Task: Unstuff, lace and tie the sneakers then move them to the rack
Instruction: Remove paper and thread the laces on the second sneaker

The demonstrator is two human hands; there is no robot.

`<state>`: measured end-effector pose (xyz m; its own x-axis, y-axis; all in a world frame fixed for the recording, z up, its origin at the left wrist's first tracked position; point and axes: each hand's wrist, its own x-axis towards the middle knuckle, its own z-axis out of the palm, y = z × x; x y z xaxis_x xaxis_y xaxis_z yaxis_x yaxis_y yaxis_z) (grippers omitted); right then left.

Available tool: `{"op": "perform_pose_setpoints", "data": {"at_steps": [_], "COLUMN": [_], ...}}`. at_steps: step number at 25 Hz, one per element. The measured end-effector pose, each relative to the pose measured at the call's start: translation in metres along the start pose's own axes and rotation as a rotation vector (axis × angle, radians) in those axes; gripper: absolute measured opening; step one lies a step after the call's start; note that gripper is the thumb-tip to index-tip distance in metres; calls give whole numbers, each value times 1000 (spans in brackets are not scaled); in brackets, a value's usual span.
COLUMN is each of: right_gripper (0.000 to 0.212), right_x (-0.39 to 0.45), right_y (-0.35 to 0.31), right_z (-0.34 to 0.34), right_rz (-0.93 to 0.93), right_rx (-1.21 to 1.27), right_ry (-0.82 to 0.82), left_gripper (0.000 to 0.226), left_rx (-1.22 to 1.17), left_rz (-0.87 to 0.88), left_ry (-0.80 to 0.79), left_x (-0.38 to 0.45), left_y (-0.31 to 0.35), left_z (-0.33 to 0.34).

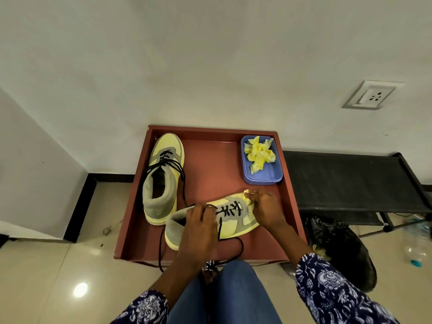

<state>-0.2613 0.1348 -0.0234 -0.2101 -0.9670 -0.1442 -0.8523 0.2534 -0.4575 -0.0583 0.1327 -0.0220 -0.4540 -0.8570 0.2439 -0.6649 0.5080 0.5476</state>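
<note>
1. My left hand (198, 220) sits over the collar and upper lacing of the near sneaker (233, 224), fingers curled down onto the black lace (230, 210). Whether I pinch the lace itself or just press on it I cannot tell, as my hand's back hides the fingertips.
2. My right hand (264, 208) grips the toe end of that same sneaker, fingers and thumb bent around the yellow toe cap.
3. The near sneaker lies across the front of the reddish-brown tray (210, 164), toe pointing right. Its lace is threaded through several eyelets, and the loose ends trail over the tray's front edge toward my knees.
4. The far sneaker (163, 176) stands on the tray's left side, toe pointing away from me, only partly laced, with slack black loops across its opening.
5. In the tray's far right corner sits a blue container (268, 176) holding crumpled yellow paper (258, 154).
6. To the right of the tray, against the wall, stands a black rack (346, 181), with a dark plastic bag (339, 249) on the floor beneath its near edge.
</note>
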Motion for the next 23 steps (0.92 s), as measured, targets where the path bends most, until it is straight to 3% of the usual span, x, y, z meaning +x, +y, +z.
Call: {"op": "perform_pose_setpoints", "data": {"at_steps": [4, 8, 16, 23], "right_gripper": [45, 44, 34, 35], "right_x": [-4, -10, -36, -58], "right_y": [3, 6, 27, 33], "right_z": [1, 2, 4, -1], "right_rz": [42, 71, 184, 240], "right_rx": [17, -6, 30, 44], "right_ry": [-19, -29, 72, 84], "left_gripper": [28, 31, 23, 16], "left_rx": [-54, -2, -41, -98], "left_rz": [-281, -331, -281, -94], "left_ry": [-164, -190, -218, -267], "left_x": [-4, -1, 9, 36], "left_y": [12, 19, 25, 13], "left_z": [1, -1, 2, 3]}}
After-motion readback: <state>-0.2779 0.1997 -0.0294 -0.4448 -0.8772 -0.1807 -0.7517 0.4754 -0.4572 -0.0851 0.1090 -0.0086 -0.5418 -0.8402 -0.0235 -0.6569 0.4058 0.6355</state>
